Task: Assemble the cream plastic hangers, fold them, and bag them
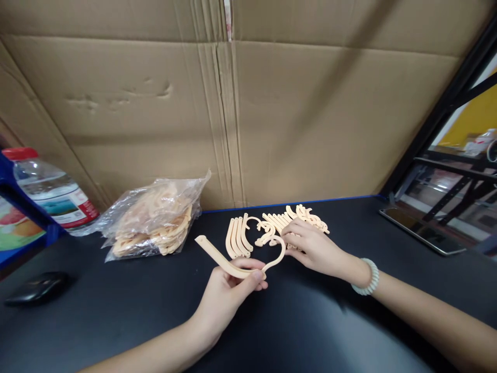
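My left hand (233, 290) is closed, with thumb and fingers pinching a beige hanger arm (217, 257) at its lower end. A curved beige hook (281, 249) is joined to the arm there and rises to the right. At the loose parts, my right hand (310, 246) has its fingers curled together; what they grip, if anything, is hidden behind the hand. Beyond my left hand lie several curved hanger arms (237, 238) side by side. Loose hooks (265, 234) lie beside them, and a row of small beige pieces (276, 220) extends behind my right hand.
A clear plastic bag (155, 220) of beige parts sits back left, near a red-capped water bottle (54, 189). A black mouse (37, 289) lies at left and a phone (421, 230) at right. Cardboard (310, 119) stands behind the black table (147, 305).
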The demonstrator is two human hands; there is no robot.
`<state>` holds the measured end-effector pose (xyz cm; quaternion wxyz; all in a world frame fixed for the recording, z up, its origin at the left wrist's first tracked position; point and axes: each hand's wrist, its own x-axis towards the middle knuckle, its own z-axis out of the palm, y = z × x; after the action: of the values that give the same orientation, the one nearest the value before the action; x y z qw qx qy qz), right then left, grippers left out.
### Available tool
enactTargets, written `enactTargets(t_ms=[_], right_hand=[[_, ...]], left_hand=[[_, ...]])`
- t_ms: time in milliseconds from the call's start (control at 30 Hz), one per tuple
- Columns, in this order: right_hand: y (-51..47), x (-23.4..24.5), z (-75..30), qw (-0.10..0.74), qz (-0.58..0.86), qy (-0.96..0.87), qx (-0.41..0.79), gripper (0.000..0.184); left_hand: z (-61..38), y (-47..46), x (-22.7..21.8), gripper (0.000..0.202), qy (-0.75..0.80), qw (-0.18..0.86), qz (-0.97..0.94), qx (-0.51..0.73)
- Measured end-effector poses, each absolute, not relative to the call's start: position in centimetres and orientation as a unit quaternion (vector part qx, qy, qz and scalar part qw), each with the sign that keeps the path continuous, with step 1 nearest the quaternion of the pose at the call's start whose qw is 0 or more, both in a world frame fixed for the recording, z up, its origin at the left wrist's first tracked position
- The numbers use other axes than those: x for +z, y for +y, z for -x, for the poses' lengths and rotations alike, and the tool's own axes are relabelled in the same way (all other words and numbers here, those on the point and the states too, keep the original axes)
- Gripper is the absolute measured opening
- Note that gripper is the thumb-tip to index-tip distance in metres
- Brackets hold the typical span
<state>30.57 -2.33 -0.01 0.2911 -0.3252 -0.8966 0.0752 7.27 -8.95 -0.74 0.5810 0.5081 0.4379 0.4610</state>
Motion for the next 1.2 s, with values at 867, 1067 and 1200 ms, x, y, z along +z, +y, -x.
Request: enactTargets(t_ms=[867,1067,1200], right_hand=[[-3.6,0.3,-28.8,0.574,0.381,-0.559,0.461,0.017],[-3.4,-0.4,-28.9,0.543,0.431,-0.592,0.41,0.009],[-3.0,-0.7,-29.0,0.411,0.431,-0.781,0.189,0.011]], left_hand=[[-7.0,-8.4,-0.6,0.024,0.409,0.628,-0.459,0.477],[-7.1,-8.1,-0.2,0.024,0.401,0.651,-0.431,0.478],[-7.1,-8.1,-0.2,0.024,0.396,0.659,-0.42,0.481]])
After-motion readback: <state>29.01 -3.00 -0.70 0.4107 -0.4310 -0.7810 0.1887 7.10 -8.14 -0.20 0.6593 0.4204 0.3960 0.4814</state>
